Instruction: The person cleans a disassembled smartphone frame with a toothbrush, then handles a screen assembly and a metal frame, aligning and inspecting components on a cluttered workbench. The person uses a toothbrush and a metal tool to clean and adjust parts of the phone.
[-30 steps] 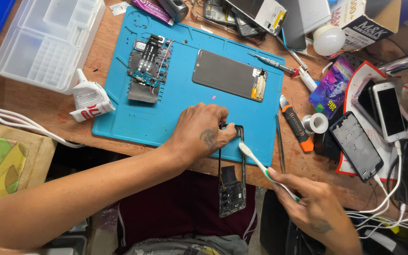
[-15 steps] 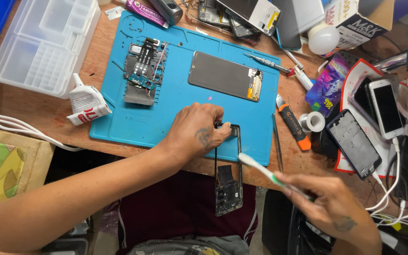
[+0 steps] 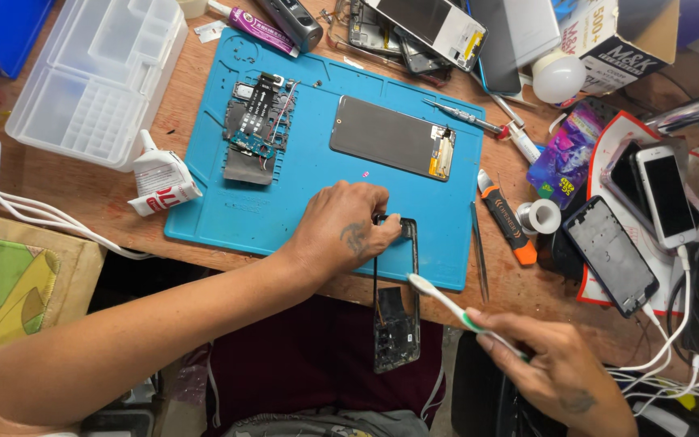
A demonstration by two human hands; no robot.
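Left fingers pinching phone frame, toothbrush beside

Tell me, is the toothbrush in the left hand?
No, the right hand holds the toothbrush, while the left hand grips the phone frame.

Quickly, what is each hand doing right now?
Left hand: closed on the top end of the black phone frame.
Right hand: closed on a white toothbrush, bristles near the frame.

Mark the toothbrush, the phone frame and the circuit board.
toothbrush [image 3: 446,305], head view, white handle.
phone frame [image 3: 396,332], head view, dark lower part.
circuit board [image 3: 256,125], head view, middle of board.
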